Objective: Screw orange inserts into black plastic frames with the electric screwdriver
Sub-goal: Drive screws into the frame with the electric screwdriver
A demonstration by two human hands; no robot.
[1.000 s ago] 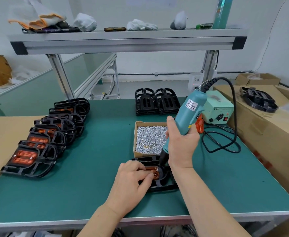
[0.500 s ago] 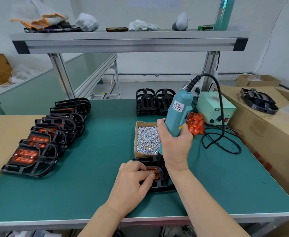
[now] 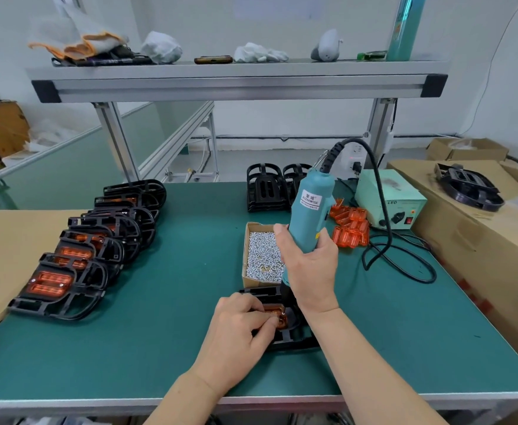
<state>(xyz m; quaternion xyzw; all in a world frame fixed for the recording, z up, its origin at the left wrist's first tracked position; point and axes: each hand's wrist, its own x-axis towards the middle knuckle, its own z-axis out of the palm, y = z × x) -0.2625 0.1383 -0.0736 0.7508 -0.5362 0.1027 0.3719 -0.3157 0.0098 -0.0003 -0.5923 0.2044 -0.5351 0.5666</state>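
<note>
A black plastic frame (image 3: 294, 335) lies near the table's front edge with an orange insert (image 3: 277, 312) seated in it. My left hand (image 3: 240, 331) rests on the frame, fingers curled and pinching at the insert. My right hand (image 3: 309, 271) grips the teal electric screwdriver (image 3: 311, 207), held nearly upright with its tip down at the frame's far side; the bit is hidden behind my hand. A cardboard box of small silver screws (image 3: 262, 256) stands just behind the frame.
A row of several finished frames with orange inserts (image 3: 76, 262) lines the left side. Loose orange inserts (image 3: 351, 225), a teal power supply (image 3: 389, 200) with its black cable (image 3: 404, 262), and empty black frames (image 3: 265, 188) sit behind. Cardboard boxes (image 3: 481, 240) flank the right.
My right hand has swung the screwdriver more upright and shifted it left, over the frame's far side. My left hand has stayed on the insert.
</note>
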